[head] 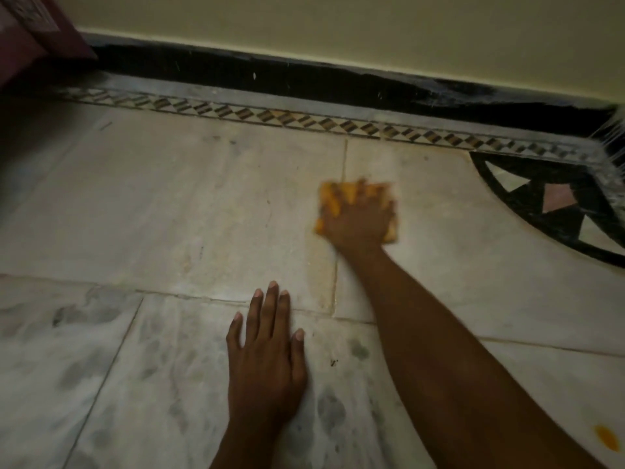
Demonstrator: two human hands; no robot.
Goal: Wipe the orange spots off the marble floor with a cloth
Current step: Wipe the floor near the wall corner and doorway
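- Cloth (341, 194) lies flat on the marble floor (169, 214), orange in colour and blurred, at the far end of the seam between 2 slabs, near the patterned border strip (304, 120) that runs along the wall (338, 22).
- Right hand (358, 221) is spread over the cloth, palm down and fingers fanned, pressing it to the floor rather than pinching it; a flat palm spreads the weight across the whole cloth so more of it rubs at once.
- Right arm is stretched well forward, which suits reaching the far part of the slab without shifting the body.
- Left hand (267, 360) is open and holds nothing, flat on the floor nearer the person with its fingertips across a slab joint; it looks like a prop that takes the body's weight while the other arm works.
- Yellowish haze (321, 272) shows along the seam just behind the cloth, probably a smear of wiped colour that needs another pass.
- 1 orange spot (607, 438) sits untouched near the bottom right corner of the view, well apart from the cloth, so the job is not finished.
- Black inlaid corner pattern (541, 184) lies to the right of the cloth, clear of it.
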